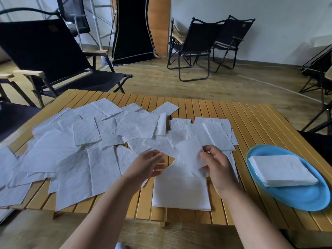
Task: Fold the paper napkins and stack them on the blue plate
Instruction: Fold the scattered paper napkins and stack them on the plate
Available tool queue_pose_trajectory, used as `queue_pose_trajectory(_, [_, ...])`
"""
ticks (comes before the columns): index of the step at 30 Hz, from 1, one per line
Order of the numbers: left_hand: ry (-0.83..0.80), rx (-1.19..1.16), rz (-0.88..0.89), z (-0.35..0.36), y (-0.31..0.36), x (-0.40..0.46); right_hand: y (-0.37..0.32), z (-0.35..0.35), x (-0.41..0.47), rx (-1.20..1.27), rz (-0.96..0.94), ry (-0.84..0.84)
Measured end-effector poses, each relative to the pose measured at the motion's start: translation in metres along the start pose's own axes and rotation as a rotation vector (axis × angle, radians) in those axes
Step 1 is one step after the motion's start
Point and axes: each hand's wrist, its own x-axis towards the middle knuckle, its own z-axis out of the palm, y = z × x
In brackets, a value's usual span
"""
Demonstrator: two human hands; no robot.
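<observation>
One napkin [189,155] was up off the counter [255,123], pinched at its right edge between the thumb and fingers of the right hand [218,167]. It hung tilted above a larger unfolded sheet [181,193] that lay flat at the near edge of the counter. The left hand [148,165] hovered just to the left of the held napkin, palm turned inward, fingers loosely spread and relaxed; whether its fingertips touched the paper could not be told. Both forearms reached in from the near side, bare.

Dozens of loose white napkins [75,146] were strewn over the left and middle of the slatted wooden counter, overlapping too thickly to count exactly; some hung over the left edge. A few more lay just beyond the right hand.

One blue plate [294,198] sat near the right edge of the counter, well apart from the scattered pile. On it rested one neat stack of folded napkins [280,170], square and several layers deep.

Beyond the counter stood one black folding chair [53,56] on the left and two more chairs [212,44] by the far wall, on a wooden floor [179,83].
</observation>
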Motion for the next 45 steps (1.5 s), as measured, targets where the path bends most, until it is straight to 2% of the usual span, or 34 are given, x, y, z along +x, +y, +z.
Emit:
queue_pose_trajectory(4, [-0.163,-0.241,-0.131,-0.003,0.004,-0.006,-0.007,0.003,-0.001,0.295,0.069,-0.013])
queue_pose_trajectory(7, [-0.260,-0.236,-0.182,-0.003,0.009,-0.010,-0.006,-0.001,-0.001,0.308,0.073,-0.016])
queue_pose_trajectory(10, [-0.270,-0.228,-0.209,-0.003,0.009,-0.010,-0.004,-0.004,-0.001,0.274,0.054,-0.027])
queue_pose_trajectory(12, [-0.257,-0.260,-0.246,-0.004,0.010,-0.010,-0.005,-0.008,-0.001,0.181,0.009,-0.037])
queue_pose_trajectory(14, [-0.268,-0.275,-0.282,-0.004,0.010,-0.010,-0.005,-0.010,0.000,-0.015,-0.078,-0.062])
queue_pose_trajectory(18, [-0.299,-0.329,-0.339,-0.004,0.009,-0.006,-0.015,-0.006,-0.005,-0.372,-0.388,-0.115])
queue_pose_trajectory(21, [-0.312,-0.360,-0.363,-0.005,0.007,-0.004,-0.023,-0.001,-0.008,-0.452,-0.554,-0.123])
queue_pose_trajectory(24, [-0.296,-0.431,-0.360,-0.006,0.007,-0.003,-0.025,0.001,-0.010,-0.466,-0.604,-0.133])
queue_pose_trajectory(29, [-0.192,-0.475,-0.311,-0.006,0.006,-0.002,-0.026,-0.004,-0.013,-0.199,-0.376,-0.099])
queue_pose_trajectory(33, [-0.264,-0.382,-0.165,-0.013,0.010,-0.007,-0.023,-0.009,-0.006,0.039,-0.150,0.079])
queue_pose_trajectory(35, [-0.293,-0.272,-0.082,-0.015,0.011,-0.008,-0.018,-0.012,-0.003,0.031,-0.062,0.087])
queue_pose_trajectory(40, [-0.196,-0.055,-0.080,-0.010,0.008,-0.008,-0.009,-0.018,-0.001,-0.077,0.098,-0.001])
queue_pose_trajectory(45, [-0.150,0.094,-0.117,-0.014,0.006,-0.008,-0.005,-0.022,0.004,-0.159,0.091,-0.010])
